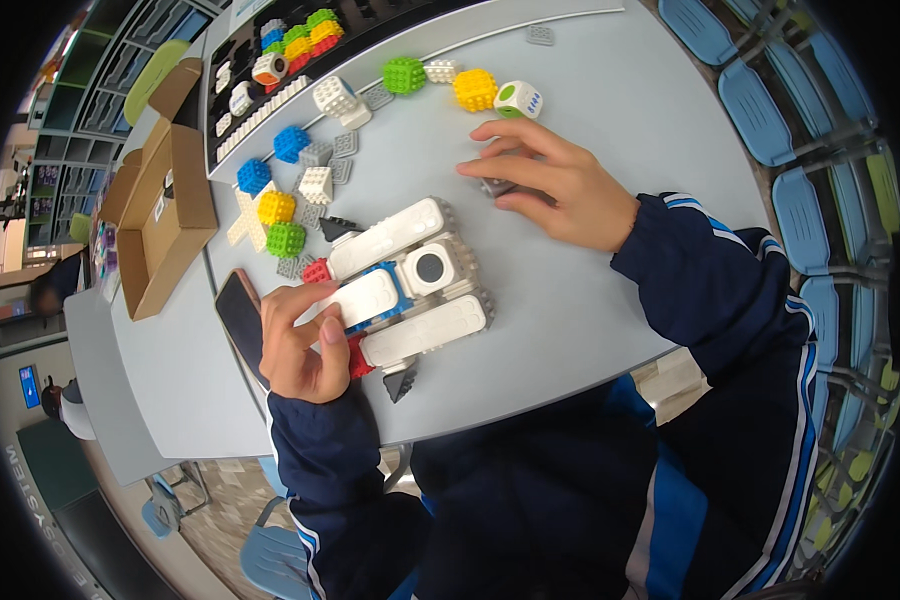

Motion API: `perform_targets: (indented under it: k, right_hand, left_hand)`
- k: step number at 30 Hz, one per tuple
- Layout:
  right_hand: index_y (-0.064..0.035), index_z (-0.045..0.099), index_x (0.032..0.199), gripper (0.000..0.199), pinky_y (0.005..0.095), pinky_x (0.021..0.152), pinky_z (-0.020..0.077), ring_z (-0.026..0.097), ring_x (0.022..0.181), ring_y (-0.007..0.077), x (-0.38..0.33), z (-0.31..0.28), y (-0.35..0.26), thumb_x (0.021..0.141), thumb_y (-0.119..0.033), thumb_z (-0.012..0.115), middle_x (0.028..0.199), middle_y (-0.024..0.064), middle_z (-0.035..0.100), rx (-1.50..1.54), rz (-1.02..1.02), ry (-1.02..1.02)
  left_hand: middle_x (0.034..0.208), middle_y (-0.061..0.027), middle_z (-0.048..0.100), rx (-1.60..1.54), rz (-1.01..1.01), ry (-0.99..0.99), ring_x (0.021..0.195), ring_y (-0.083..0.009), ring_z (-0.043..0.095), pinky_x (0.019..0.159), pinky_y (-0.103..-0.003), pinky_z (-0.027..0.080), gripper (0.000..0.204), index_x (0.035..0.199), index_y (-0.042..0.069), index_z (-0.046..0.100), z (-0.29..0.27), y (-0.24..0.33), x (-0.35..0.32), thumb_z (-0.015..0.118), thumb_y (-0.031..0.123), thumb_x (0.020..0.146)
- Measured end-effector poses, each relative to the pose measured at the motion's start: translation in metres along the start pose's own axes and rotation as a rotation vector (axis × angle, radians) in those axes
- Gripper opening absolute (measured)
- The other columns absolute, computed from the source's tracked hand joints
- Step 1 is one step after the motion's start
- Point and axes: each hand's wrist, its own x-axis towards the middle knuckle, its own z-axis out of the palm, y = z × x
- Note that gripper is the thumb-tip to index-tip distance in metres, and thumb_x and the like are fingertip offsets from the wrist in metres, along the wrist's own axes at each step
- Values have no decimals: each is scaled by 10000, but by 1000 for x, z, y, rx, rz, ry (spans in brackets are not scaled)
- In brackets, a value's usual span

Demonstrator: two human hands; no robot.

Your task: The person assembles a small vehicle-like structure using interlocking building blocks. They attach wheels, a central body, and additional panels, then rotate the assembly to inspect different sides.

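In front of me lies a model built of toy building blocks [425, 325], with long white beams, a blue and white middle part, red ends and black wedge pieces. My left hand [300, 350] pinches the left end of its middle part, fingers curled. To the right of the model, my right hand [575, 190] has its fingers bent around a small grey block [495, 186] at the tabletop, partly hidden by the fingers. Beyond that hand sit a white cube with a green disc [519, 99] and a yellow studded block [475, 90].
Loose blue [291, 144], green [404, 75] and grey pieces are scattered on the table's far and left parts. A black parts tray [370, 22] stands at the back. A phone [238, 318] and an open cardboard box [175, 235] are at left. Blue chairs [755, 110] line the right.
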Motion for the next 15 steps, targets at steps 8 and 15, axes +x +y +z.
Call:
perform_targets:
  k: [8, 15]
  right_hand:
    - [-111, 655, 1192, 426, 322, 895, 512, 580, 1093, 219, 3, 0, -6, 797, 49, 654, 1327, 91, 483, 9, -38, 48]
    - [-64, 673, 1149, 357, 328, 889, 507, 591, 1069, 233, 4, -3, -13, 806, 32, 651, 1313, 122, 508, -40, -65, 26]
  left_hand:
    - [1026, -207, 651, -169, -211, 247, 853, -244, 655, 1034, -468, 372, 191, 1050, -46, 562, 3, -8, -11, 460, 84, 955]
    - [1055, -144, 667, -14, -297, 269, 910, -184, 640, 1090, -415, 285, 150, 1056, -10, 597, 0, -18, -4, 537, 29, 923]
